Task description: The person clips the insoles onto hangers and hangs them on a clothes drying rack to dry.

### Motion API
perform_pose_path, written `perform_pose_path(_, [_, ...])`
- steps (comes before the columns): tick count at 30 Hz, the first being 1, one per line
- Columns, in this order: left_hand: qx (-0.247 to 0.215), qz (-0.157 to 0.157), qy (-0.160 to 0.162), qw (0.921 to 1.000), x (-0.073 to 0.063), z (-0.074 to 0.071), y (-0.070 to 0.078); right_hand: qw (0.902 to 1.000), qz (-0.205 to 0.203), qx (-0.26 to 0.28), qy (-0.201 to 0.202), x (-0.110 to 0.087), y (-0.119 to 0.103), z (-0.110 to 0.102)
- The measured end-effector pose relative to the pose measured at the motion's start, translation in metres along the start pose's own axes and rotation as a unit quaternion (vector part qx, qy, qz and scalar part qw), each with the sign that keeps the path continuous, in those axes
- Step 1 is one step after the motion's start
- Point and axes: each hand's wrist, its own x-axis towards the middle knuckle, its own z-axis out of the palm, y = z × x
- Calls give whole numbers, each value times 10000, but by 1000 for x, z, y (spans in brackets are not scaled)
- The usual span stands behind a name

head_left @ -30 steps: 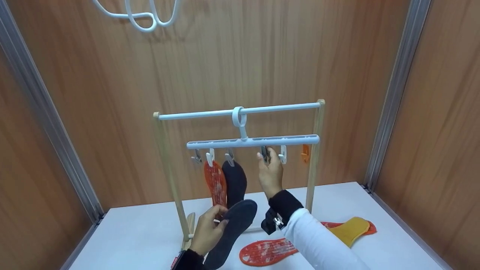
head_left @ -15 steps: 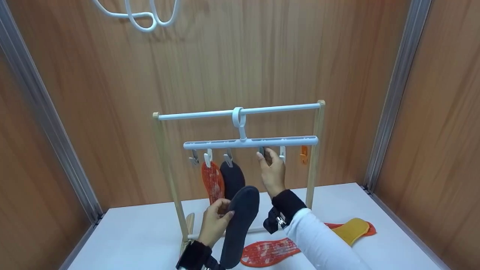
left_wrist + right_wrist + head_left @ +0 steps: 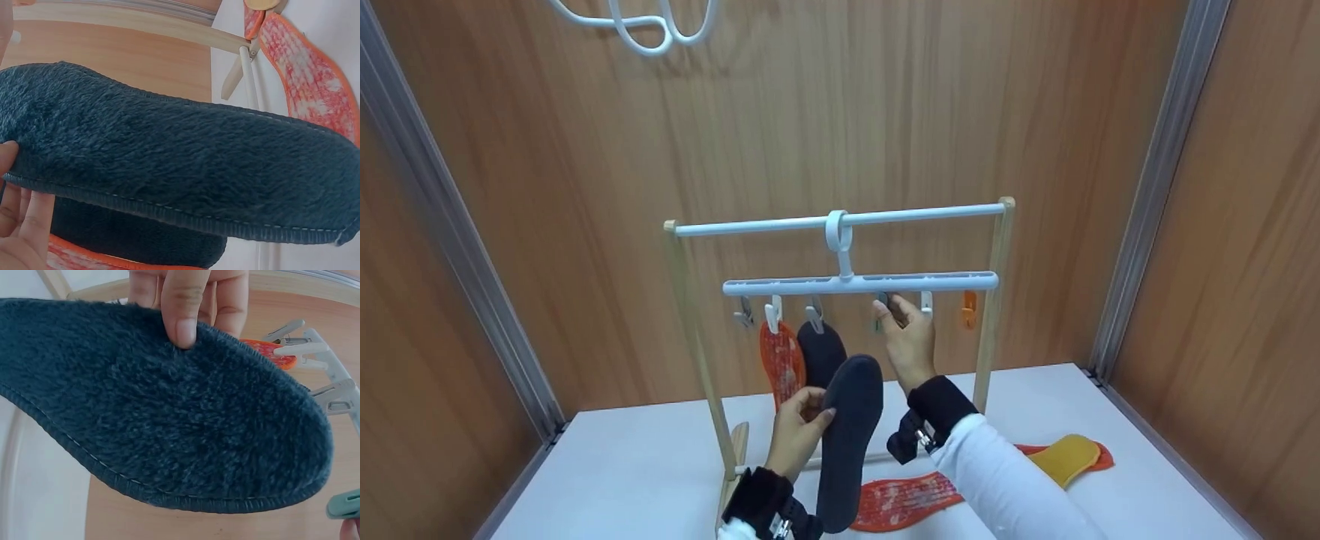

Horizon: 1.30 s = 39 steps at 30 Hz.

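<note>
My left hand pinches a dark, furry shoe insole by its side edge, thumb on the plush face. The insole stands nearly upright before the hanger. My right hand pinches a grey-green clip under the white clip hanger; whether its jaws are parted is hidden. The insole's rounded top end is below the clip, apart from it. To the left, a red-and-white insole hangs from a white clip. Beside it a second dark insole hangs from a grey clip.
The hanger hooks over a rack's white rod between wooden posts. Further clips hang there, including an orange clip at far right. On the white table lie a red insole and a yellow insole over another red one.
My left hand has raised the dark insole and moved it right, turning it more upright and closer to the clip. My right hand stays at the same clip. The hanger has shifted slightly left.
</note>
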Motion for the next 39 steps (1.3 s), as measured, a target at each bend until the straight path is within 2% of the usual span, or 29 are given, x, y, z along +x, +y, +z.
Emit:
perform_pose_path(9, [-169, -75, 141, 9997, 15, 2, -3, 9995, 49, 254, 192, 5, 1, 2])
perform_pose_path(18, [-148, -233, 197, 9994, 19, 5, -2, 9982, 237, 487, 276, 4, -3, 2])
perform_pose_path(26, [-205, -189, 150, 9995, 21, 11, 3, 9973, 458, 372, 438, 4, -7, 1])
perform_pose_path(31, [-239, -145, 113, 9995, 22, 12, 8, 9969, 482, 424, 454, 4, -7, 3])
perform_pose_path(39, [-339, 97, 89, 9993, 27, 16, 12, 9967, 348, 418, 605, 6, -7, 3])
